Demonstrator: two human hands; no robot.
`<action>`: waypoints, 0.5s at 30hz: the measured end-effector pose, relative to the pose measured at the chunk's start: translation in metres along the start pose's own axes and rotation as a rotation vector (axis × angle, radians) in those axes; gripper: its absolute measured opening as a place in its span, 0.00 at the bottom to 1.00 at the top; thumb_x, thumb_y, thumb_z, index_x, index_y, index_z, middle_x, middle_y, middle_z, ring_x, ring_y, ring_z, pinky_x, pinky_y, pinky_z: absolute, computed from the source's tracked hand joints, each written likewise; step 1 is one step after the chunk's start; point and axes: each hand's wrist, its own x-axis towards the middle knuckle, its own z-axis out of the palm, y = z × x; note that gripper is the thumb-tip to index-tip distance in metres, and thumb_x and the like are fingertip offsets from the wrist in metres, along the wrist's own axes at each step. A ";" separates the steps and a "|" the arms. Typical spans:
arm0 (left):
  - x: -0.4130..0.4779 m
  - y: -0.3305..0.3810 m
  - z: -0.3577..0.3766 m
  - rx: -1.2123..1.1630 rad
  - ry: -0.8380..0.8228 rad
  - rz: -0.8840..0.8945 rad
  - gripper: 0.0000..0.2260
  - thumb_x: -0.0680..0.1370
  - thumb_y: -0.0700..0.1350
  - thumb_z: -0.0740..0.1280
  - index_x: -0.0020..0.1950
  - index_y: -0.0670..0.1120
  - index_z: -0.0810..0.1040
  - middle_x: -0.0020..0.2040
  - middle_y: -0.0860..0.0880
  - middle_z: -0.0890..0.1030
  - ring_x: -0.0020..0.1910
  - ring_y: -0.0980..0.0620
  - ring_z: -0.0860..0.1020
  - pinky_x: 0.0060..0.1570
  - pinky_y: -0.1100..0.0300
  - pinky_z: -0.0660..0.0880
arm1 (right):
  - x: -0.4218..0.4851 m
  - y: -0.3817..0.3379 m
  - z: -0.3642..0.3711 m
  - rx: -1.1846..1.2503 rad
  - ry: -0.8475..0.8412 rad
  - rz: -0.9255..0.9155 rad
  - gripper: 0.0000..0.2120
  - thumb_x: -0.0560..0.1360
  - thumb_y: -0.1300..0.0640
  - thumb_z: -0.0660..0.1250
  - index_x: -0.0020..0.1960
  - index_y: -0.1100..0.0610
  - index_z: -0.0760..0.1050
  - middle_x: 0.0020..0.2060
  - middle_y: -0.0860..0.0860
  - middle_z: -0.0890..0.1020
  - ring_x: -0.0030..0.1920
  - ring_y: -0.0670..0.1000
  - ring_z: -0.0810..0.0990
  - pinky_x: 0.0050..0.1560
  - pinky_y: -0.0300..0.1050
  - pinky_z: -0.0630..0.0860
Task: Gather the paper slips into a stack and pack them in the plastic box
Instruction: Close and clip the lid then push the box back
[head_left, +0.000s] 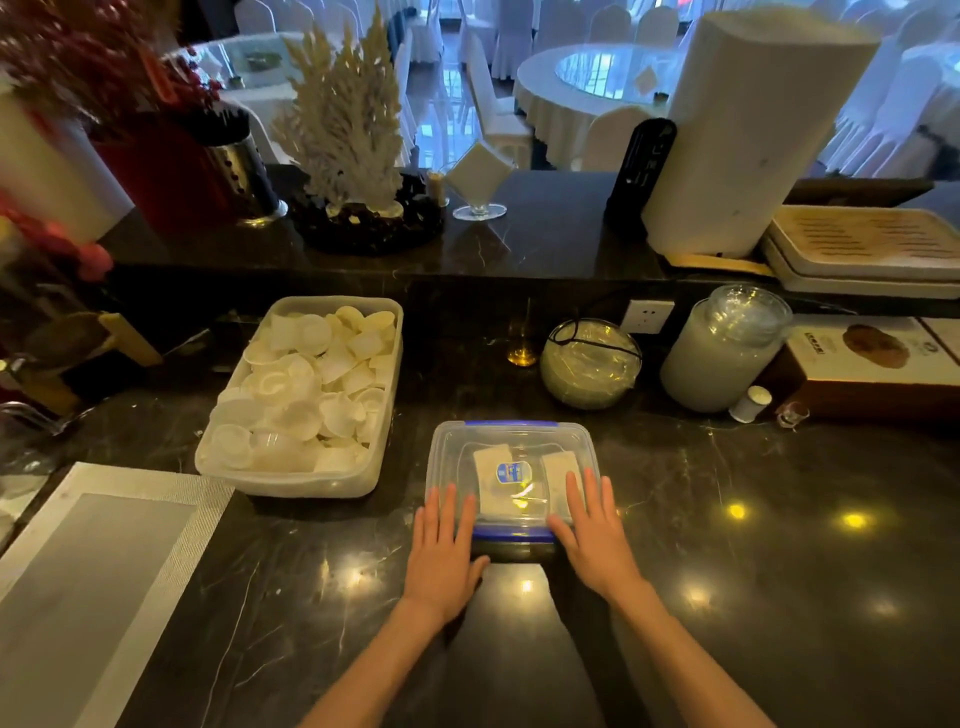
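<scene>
Head view: left hand (441, 551) and right hand (597, 535), fingers flat and open, are pressing the box (511, 475) lid near the counter's (727, 597) front edge; uneven pressure risks half-latched lid over slips (491, 480).

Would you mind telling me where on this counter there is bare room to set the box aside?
Bare counter lies right of the plastic box. Another bare patch sits between the placemat and the left hand. It is crowded behind, by the tub of cups and jars.
</scene>
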 end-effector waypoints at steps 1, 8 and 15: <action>0.013 -0.005 -0.006 0.003 -0.005 -0.006 0.39 0.81 0.60 0.57 0.81 0.49 0.37 0.81 0.42 0.36 0.78 0.39 0.33 0.76 0.45 0.36 | 0.014 -0.007 -0.003 -0.008 -0.007 0.002 0.36 0.81 0.41 0.52 0.80 0.54 0.40 0.80 0.53 0.39 0.79 0.58 0.35 0.78 0.55 0.48; 0.071 -0.037 -0.036 -0.002 0.013 -0.055 0.38 0.81 0.55 0.60 0.82 0.46 0.41 0.82 0.41 0.40 0.80 0.42 0.37 0.77 0.48 0.37 | 0.080 -0.045 -0.006 -0.034 -0.054 0.011 0.36 0.81 0.40 0.52 0.80 0.54 0.40 0.80 0.54 0.39 0.78 0.59 0.35 0.78 0.55 0.46; 0.077 -0.047 -0.047 -0.037 0.095 -0.065 0.34 0.80 0.49 0.62 0.82 0.50 0.48 0.83 0.45 0.46 0.81 0.43 0.41 0.79 0.46 0.41 | 0.080 -0.055 -0.002 -0.170 0.008 -0.059 0.36 0.78 0.34 0.52 0.79 0.42 0.38 0.80 0.52 0.41 0.79 0.59 0.36 0.77 0.63 0.44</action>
